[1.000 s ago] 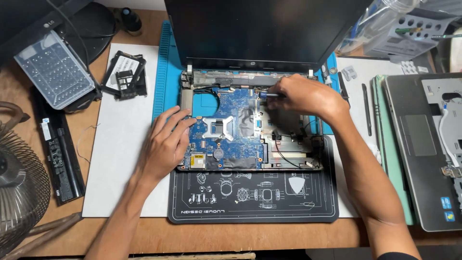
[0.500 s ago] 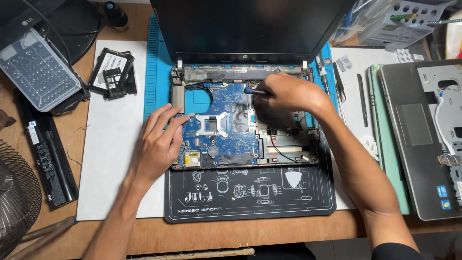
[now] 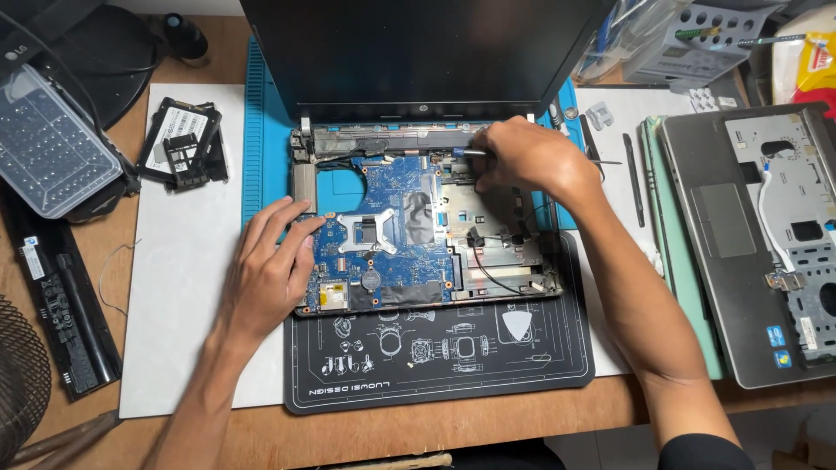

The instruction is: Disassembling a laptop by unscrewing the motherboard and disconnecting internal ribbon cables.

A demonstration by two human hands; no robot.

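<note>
Nearest us lies one black repair mat (image 3: 440,365) on the table (image 3: 261,431), and on it one opened laptop base with its blue motherboard (image 3: 392,231) bare. Our left hand (image 3: 266,270) rests loose-fingered on the board's left edge. Farther back, our right hand (image 3: 527,157) pinches one slim dark tool (image 3: 466,151) at the hinge.
</note>
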